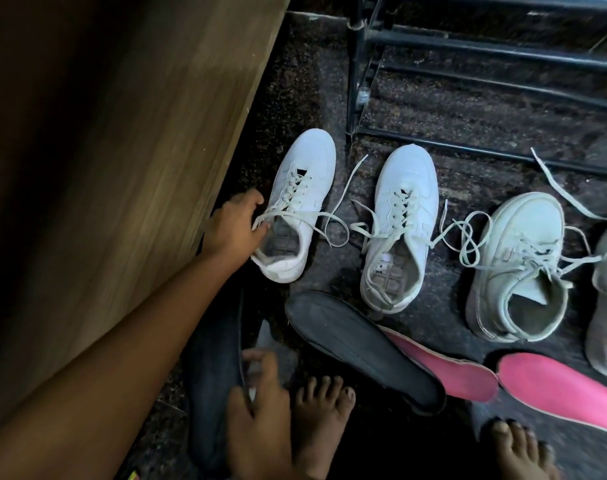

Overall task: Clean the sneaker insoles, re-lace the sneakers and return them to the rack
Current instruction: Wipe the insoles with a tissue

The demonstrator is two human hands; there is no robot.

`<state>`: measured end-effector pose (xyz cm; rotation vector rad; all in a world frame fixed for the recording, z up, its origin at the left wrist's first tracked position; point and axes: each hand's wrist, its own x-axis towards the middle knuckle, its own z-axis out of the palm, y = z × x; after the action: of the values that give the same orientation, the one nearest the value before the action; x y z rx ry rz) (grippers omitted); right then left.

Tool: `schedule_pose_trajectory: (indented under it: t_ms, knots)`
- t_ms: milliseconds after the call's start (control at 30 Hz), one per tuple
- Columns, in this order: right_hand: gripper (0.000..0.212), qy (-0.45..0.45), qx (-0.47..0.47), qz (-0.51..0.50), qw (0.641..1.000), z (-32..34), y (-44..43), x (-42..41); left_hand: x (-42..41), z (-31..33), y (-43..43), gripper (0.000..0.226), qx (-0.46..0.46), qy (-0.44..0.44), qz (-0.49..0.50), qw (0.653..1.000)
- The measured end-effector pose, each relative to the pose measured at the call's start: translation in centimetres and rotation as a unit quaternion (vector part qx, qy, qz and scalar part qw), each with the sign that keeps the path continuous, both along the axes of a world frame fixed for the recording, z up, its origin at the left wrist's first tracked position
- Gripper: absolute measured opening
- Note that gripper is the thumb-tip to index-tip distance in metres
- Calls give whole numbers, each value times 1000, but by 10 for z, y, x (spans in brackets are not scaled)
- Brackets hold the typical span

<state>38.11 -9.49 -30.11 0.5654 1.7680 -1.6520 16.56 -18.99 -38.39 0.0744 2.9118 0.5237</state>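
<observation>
The white sneaker (295, 202) on the far left sat on the floor right beside the wooden cabinet (122, 133), toe pointing away, laces loose and trailing toward its twin (399, 230). The left hand (232, 230) had it by the near side of the collar, thumb hooked into the opening and fingers curled round the outside, so the mouth was held open. You could see the bare grid of the footbed inside, no insole in there.

The right hand (257, 403) was down by the bare foot (319, 410), fingers curled over the edge of a dark blue insole (208, 375). It's blurry there, so I'd only say it looked like a grip, not a sure one.

My read was that the insole was going back in. To do it well, keep the collar pulled wide and the tongue up, feed the toe end in first and flat, then press the heel down so nothing folds. Also worth checking left from right before pushing.

Further out, a black insole (357, 344) and two pink ones (444, 365) lay on the floor, and a greyer sneaker (524, 265) stood to the right. The rack (468, 46) was just behind the shoes.
</observation>
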Motion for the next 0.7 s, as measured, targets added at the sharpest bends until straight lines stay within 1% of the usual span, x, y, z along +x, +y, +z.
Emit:
schedule_pose_trajectory:
  t_ms: [67, 100, 133, 233, 333, 367, 400, 467, 500, 567, 633, 667, 700]
  knots:
    - [28, 0, 32, 95, 995, -24, 18, -8, 19, 9, 5, 16, -55, 96, -67, 992]
    - [27, -6, 64, 147, 987, -38, 29, -11, 34, 12, 12, 14, -67, 130, -114, 983]
    - [26, -12, 98, 180, 979, -54, 41, -13, 51, 12, 19, 18, -69, 139, -154, 976]
    - [26, -16, 154, 222, 963, -86, 63, -9, 89, -1, 35, 29, -81, 75, -201, 973]
    - [28, 25, 198, 251, 947, -101, 72, 1, 104, -18, 43, 21, -140, 29, -211, 967]
    - [27, 39, 222, 253, 941, -104, 74, 2, 107, -19, 46, 20, -164, -23, -194, 967]
    - [26, 55, 252, 258, 931, -106, 75, 2, 111, -22, 49, 25, -194, -78, -163, 964]
    - [26, 82, 311, 272, 907, -109, 75, 1, 117, -31, 48, 34, -228, -143, -94, 959]
    - [27, 87, 333, 275, 897, -110, 75, 2, 118, -35, 47, 35, -216, -162, -57, 961]
    - [26, 99, 359, 271, 887, -111, 73, 4, 116, -41, 45, 30, -165, -164, 15, 972]
    - [33, 130, 374, 262, 880, -113, 72, 5, 113, -42, 46, 19, -97, -163, 58, 980]
    - [38, 137, 378, 270, 875, -112, 73, 4, 111, -43, 46, 17, -60, -169, 80, 980]
    - [37, 141, 379, 276, 872, -109, 75, 3, 110, -43, 47, 16, -27, -177, 103, 978]
